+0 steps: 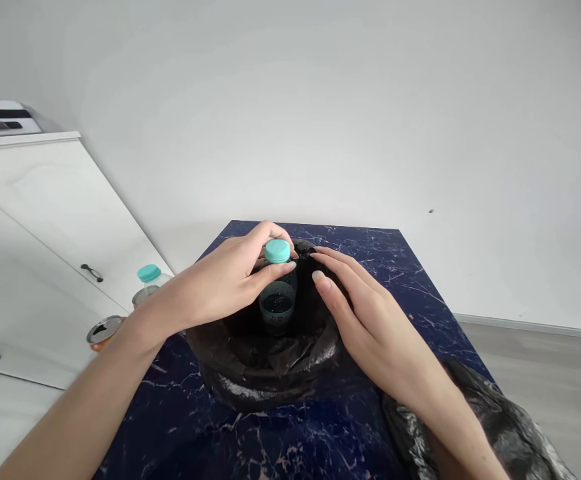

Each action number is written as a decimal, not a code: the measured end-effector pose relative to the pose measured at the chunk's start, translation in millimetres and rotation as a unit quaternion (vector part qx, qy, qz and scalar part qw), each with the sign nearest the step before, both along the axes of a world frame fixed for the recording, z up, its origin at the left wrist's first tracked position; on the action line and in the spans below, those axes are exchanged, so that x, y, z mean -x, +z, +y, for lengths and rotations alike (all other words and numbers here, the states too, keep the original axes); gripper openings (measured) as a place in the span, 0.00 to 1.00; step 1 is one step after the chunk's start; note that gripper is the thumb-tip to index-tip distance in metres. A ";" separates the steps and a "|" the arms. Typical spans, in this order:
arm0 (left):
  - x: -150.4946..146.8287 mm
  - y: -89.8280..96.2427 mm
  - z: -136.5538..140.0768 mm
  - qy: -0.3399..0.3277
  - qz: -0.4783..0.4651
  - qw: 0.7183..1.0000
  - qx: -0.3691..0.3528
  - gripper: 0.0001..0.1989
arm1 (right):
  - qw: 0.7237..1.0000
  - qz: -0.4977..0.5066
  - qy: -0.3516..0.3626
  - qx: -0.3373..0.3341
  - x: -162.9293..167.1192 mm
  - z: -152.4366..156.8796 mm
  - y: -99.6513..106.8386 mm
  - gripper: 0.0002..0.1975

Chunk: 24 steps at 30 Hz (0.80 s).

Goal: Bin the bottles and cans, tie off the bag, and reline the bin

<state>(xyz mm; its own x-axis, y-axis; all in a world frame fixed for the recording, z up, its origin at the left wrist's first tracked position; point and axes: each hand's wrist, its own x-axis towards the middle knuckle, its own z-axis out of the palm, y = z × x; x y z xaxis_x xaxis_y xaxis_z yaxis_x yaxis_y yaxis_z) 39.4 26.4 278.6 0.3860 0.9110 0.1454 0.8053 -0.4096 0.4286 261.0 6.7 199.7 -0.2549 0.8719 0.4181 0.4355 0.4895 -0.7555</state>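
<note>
My left hand (pixel 257 260) grips a clear plastic bottle (pixel 277 300) by its neck, just under the teal cap (pixel 277 251). Upright, the bottle hangs down into the mouth of a round bin lined with a black plastic bag (pixel 265 383). Some liquid or a dark tint shows low in the bottle; I cannot tell which. My right hand (pixel 357 297) is at the bin's right side, fingers stretched toward the far rim of the bag, thumb apart from them. It holds nothing. The bottle's base is hard to see against the dark inside.
Left of the bin stand another teal-capped bottle (pixel 151 277) and drink cans (pixel 105 331). More black plastic (pixel 507 427) lies at the right edge of the blue marbled table (pixel 290 440). A white cabinet (pixel 30 253) stands left; a white wall (pixel 320 120) rises behind.
</note>
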 end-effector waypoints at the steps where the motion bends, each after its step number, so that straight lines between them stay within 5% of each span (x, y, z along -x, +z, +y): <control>1: 0.6 -0.8 2.6 0.004 0.016 1.000 0.007 0.16 | 1.000 0.001 -0.005 0.003 0.3 0.9 -0.7 0.29; 16: -4.0 -11.9 36.0 -0.070 0.166 0.978 0.100 0.14 | 0.994 0.065 0.001 0.087 1.7 4.3 -3.0 0.33; 24: -1.1 -7.9 21.7 -0.050 0.101 0.994 0.003 0.20 | 0.994 0.082 -0.005 0.074 -0.8 7.0 -3.5 0.32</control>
